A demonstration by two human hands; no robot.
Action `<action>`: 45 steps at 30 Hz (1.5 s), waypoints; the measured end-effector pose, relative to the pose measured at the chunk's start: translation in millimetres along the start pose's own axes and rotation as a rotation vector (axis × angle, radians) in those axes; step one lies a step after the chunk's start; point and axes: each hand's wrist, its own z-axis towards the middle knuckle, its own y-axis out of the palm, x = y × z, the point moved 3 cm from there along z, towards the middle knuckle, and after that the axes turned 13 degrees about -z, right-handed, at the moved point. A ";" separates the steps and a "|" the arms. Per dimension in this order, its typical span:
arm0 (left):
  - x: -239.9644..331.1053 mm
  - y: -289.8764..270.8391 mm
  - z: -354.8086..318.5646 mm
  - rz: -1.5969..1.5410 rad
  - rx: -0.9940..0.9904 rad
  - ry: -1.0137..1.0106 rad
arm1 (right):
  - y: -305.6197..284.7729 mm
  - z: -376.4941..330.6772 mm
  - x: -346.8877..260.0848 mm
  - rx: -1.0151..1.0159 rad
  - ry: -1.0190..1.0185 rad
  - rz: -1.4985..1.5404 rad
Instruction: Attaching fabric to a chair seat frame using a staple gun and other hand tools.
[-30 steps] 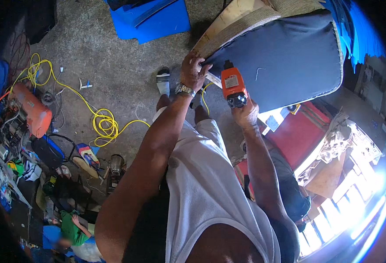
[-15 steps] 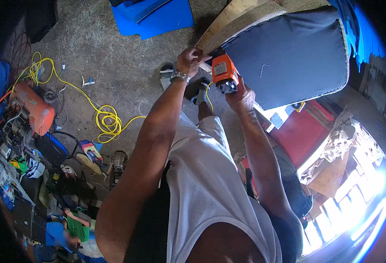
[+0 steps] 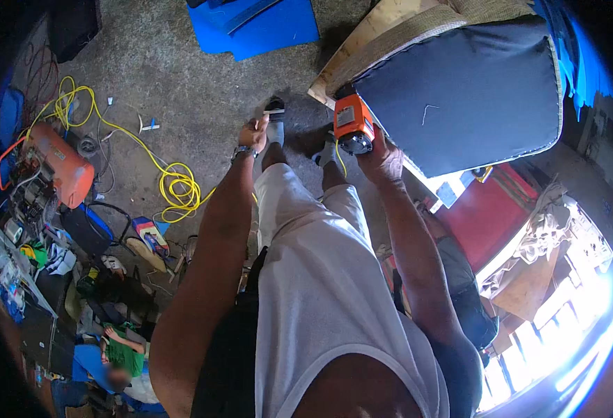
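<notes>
Orange staple gun [image 3: 353, 124], grasped in right hand [image 3: 383, 157], now sits at dark cushion [image 3: 466, 90] corner, w/ left hand [image 3: 254, 132] pulled off, clenched loosely, holding nothing visible.

A small rectangular pale label [image 3: 345, 116] sits on the side face of the orange power tool body [image 3: 353, 124], just above picture centre at about 12 o'clock. A small multicoloured box-shaped package [image 3: 150, 233] lies on the concrete floor [image 3: 181, 76] at about 9 o'clock, just below the yellow hose coil [image 3: 176, 187]. No signs or screens can be made out.
</notes>
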 end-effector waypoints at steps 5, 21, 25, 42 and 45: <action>4.8 -31.1 -23.7 0.268 -0.055 0.031 | 9.2 -18.4 -5.1 0.046 -0.008 0.041; 167.8 -33.4 -34.3 0.061 0.005 0.548 | 20.9 -43.1 36.6 -0.474 0.087 0.004; 342.4 4.1 -52.1 -0.083 0.012 1.040 | -0.9 -109.4 70.9 -0.581 0.317 0.016; 660.7 132.3 -113.1 0.529 -0.106 1.057 | 29.6 -221.3 204.6 -0.169 0.811 0.592; 659.4 137.1 -118.7 0.542 -0.125 1.080 | -17.3 -206.2 221.8 -0.201 0.751 0.661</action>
